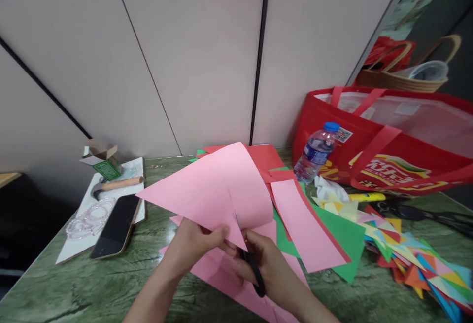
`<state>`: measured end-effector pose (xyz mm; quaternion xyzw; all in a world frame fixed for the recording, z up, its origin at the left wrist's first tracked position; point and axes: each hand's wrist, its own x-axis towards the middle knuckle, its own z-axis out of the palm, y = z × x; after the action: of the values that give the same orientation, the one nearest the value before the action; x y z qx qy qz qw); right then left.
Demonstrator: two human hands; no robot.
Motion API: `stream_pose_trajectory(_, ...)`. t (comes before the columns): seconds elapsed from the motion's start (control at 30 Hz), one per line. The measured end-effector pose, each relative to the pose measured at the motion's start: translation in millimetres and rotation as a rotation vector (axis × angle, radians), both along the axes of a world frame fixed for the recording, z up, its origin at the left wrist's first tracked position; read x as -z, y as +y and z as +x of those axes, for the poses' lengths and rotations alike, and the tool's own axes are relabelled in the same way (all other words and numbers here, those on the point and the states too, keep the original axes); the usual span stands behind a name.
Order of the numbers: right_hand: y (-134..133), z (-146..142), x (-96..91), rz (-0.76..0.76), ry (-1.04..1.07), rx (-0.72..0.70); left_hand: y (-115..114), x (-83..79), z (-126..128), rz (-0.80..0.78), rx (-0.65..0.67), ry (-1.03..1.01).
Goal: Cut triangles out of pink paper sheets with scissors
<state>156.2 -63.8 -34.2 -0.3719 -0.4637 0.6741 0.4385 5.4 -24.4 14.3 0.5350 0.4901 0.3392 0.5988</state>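
A large sheet of pink paper (207,180) is raised above the table, its right part curling over. My left hand (199,246) pinches its lower edge between thumb and fingers. In my right hand (262,264) is a pair of scissors with black handles (254,271); the fingers are closed round them. One scissor blade (237,218) shows against the pink sheet, at a slit that runs in from the lower edge. More pink paper (221,283) lies on the table beneath both hands. A cut pink strip (308,224) rests on red and green sheets to the right.
A phone (117,227), beaded strands (90,218), a wooden-handled tool (121,183) and a green box (107,165) are at left. A water bottle (316,153) stands before a red bag (388,140). Colourful folded paper (417,259) lies at right. A panel wall (203,66) bounds the back.
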Motion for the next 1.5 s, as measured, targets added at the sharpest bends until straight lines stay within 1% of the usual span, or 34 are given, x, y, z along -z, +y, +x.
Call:
stream_pose_trajectory(0.4, -2, -1, 4.6, 0.008, -0.028, 0.026, -1, 1.4, 1, -0.013, 0.016, -0.031)
stream_pose_trajectory(0.63, -1, -1, 7.2, -0.025, -0.031, 0.042, 0, -0.3, -1, 0.043, 0.030, -0.009)
stream_pose_trajectory(0.7, -1, -1, 7.6, -0.032, -0.011, 0.052, 1, 0.1, -2, 0.057, -0.010, -0.088)
stream_pose_trajectory(0.77, -1, -2, 7.9, -0.029, 0.007, 0.054, 3, 0.9, -3, 0.059, -0.086, -0.200)
stream_pose_trajectory(0.83, -2, -2, 7.6, -0.021, 0.014, 0.051, 5, 1.8, -3, 0.066, -0.162, -0.252)
stream_pose_trajectory(0.87, -2, -3, 6.9, -0.016, 0.016, 0.049, 5, 2.4, -3, 0.073, -0.185, -0.239)
stream_pose_trajectory(1.0, -2, -2, 1.9, -0.025, 0.003, 0.035, 7, 5.7, -6, 0.105, -0.175, -0.105)
stream_pose_trajectory(1.13, -2, -1, 1.3, -0.001, -0.011, 0.045, 7, 7.9, -9, 0.171, -0.224, -0.022)
stream_pose_trajectory(1.2, -3, 0, 3.3, 0.032, -0.007, 0.043, 6, 6.9, -9, 0.189, -0.199, 0.009)
stream_pose_trajectory(1.33, -3, 3, 6.2, 0.080, 0.000, 0.035, 0, 2.0, -5, 0.170, -0.127, 0.118)
stream_pose_trajectory(1.4, -3, 3, 6.2, 0.089, 0.000, 0.045, -2, 0.1, -3, 0.170, -0.138, 0.147)
stream_pose_trajectory(1.5, -2, 3, 5.0, 0.095, 0.011, 0.055, -2, -0.8, -2, 0.183, -0.161, 0.132)
